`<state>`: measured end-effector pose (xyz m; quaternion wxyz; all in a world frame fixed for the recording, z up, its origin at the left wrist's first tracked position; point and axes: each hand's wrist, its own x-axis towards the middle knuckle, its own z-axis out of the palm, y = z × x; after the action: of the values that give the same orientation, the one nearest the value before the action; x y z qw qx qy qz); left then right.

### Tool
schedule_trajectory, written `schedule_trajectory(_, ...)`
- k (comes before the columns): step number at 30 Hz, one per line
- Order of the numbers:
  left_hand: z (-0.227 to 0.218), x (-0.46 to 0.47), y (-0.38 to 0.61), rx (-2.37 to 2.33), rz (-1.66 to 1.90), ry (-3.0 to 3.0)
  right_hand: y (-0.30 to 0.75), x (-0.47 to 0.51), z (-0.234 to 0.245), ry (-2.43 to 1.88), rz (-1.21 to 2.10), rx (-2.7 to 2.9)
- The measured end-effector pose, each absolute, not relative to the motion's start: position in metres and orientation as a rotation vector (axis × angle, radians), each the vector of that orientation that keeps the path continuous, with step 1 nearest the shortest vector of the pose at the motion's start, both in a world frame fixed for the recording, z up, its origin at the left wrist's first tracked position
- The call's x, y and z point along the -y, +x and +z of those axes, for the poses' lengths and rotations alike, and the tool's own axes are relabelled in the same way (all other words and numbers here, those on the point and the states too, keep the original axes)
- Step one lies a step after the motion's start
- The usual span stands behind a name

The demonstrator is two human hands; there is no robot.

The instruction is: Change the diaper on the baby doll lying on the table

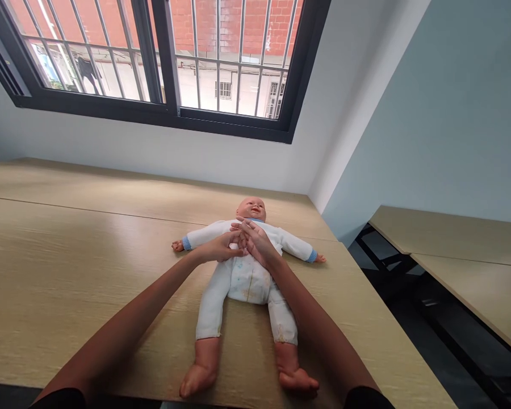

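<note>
A baby doll (244, 278) in a white romper with blue cuffs lies on its back on a wooden table (68, 272), arms spread, head toward the window. Both my hands rest on its chest. My left hand (221, 247) reaches in from the left, fingers curled and pinching the romper's front near the collar. My right hand (255, 241) lies over the upper chest with fingers extended, tips touching the left hand's fingers. The doll's bare feet point toward me at the table's near edge.
A barred window (166, 62) fills the wall behind the table. To the right a dark gap with black frames (409, 289) separates this table from another wooden table (460, 244). A blue-grey wall stands at the right.
</note>
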<state>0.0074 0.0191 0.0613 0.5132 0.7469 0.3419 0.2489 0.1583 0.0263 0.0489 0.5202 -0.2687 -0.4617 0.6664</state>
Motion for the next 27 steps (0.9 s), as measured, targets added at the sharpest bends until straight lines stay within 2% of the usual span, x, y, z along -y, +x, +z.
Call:
schedule_trajectory(6, 0.066, -0.02, 0.004, -0.86, 0.545, 1.834, 0.156, -0.02, 0.057, -0.708, 1.368, 1.388)
schedule_trajectory(14, 0.06, -0.012, 0.015, -0.953, 0.654, 1.907, 0.155, 0.002, 0.083, -0.74, 1.134, 1.556)
schedule_trajectory(18, 0.096, 0.004, 0.008, -0.905, 0.688, 1.886, 0.157, 0.038, 0.123, -0.65, 0.882, 1.677)
schedule_trajectory(20, 0.124, 0.022, 0.003, -0.794, 0.826, 1.836, 0.16, 0.062, 0.144, -0.606, 0.808, 1.659)
schedule_trajectory(23, 0.161, 0.06, -0.005, -0.578, 1.112, 1.668, 0.167, 0.097, 0.168, -0.556, 0.827, 1.612)
schedule_trajectory(27, 0.181, 0.11, -0.008, -0.466, 1.161, 1.678, 0.172, 0.131, 0.181, -0.58, 0.91, 1.563)
